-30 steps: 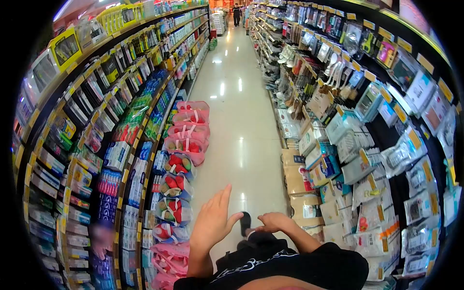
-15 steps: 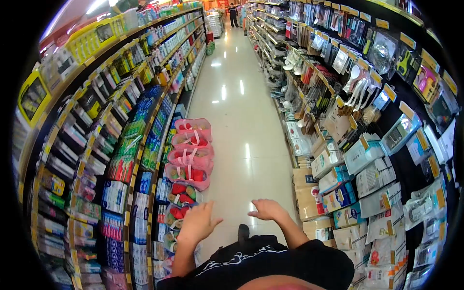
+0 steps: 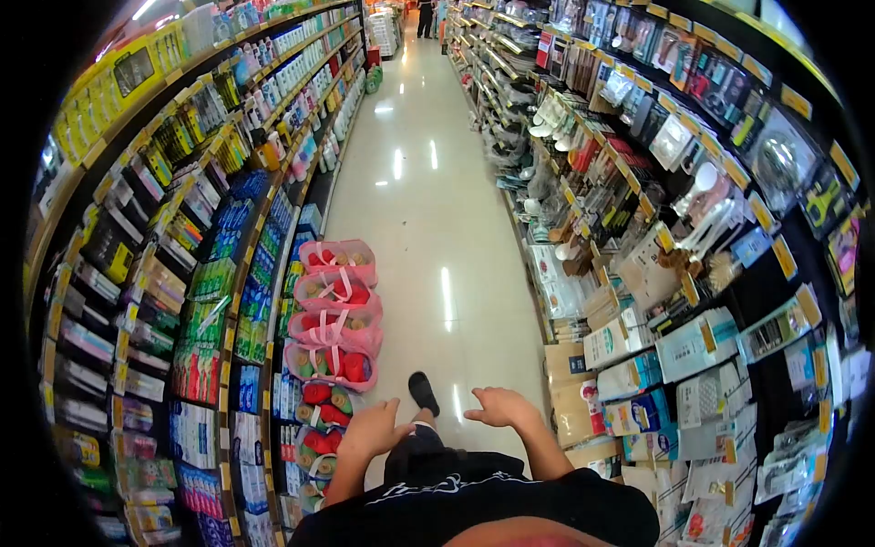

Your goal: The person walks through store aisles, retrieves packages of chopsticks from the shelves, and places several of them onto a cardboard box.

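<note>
Pink handled bags in a row on the glossy aisle floor beside stocked shelves, left hand near them, empty, fingers loosely spread, right hand empty, fingers extended, black shoe between, kitchen utensils hanging at right.

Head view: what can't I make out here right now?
All in the head view:
Palms of the left hand and right hand: hidden by the hands' own backs.
Second foot: hidden behind the wearer's body, likely the black shirt.
Distant person: head cut off by the top edge.
Print on the shelf tags: too small.
</note>
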Action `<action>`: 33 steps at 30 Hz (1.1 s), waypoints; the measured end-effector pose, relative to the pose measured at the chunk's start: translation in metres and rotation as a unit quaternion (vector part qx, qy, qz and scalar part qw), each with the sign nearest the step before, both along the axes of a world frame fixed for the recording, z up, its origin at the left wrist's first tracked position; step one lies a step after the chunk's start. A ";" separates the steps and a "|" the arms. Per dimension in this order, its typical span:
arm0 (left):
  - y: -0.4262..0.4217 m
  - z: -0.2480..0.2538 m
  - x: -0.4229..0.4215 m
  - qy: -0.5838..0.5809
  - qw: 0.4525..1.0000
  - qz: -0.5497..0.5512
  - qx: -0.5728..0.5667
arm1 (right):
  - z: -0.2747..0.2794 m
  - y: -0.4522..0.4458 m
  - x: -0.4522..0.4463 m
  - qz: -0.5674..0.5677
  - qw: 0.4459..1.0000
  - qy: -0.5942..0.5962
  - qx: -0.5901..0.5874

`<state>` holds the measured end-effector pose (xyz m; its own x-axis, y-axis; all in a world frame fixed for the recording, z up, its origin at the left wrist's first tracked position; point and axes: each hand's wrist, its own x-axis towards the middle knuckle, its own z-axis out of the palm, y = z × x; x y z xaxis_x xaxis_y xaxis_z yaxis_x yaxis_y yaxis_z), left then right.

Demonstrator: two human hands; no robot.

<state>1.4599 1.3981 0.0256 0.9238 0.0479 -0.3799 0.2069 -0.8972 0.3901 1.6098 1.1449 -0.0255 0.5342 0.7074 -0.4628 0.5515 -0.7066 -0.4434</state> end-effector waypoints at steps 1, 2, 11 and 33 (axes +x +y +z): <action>0.010 -0.005 0.021 -0.022 1.000 -0.013 0.018 | -0.001 0.009 0.014 0.000 1.000 0.007 0.004; 0.021 -0.007 0.046 -0.045 0.998 -0.026 0.037 | 0.001 0.019 0.033 -0.002 1.000 0.019 -0.005; 0.116 0.014 0.287 -0.090 0.990 -0.091 0.067 | 0.043 0.110 0.234 -0.044 0.998 -0.035 0.001; 0.212 0.008 0.725 -0.018 0.990 -0.122 0.060 | -0.012 0.229 0.674 -0.017 0.999 0.008 0.031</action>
<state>2.1854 1.6101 0.0332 0.9264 -0.1365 -0.3510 -0.0350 -0.9592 0.2805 2.2842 1.3743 -0.0379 0.5507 0.7167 -0.4279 0.5208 -0.6956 -0.4948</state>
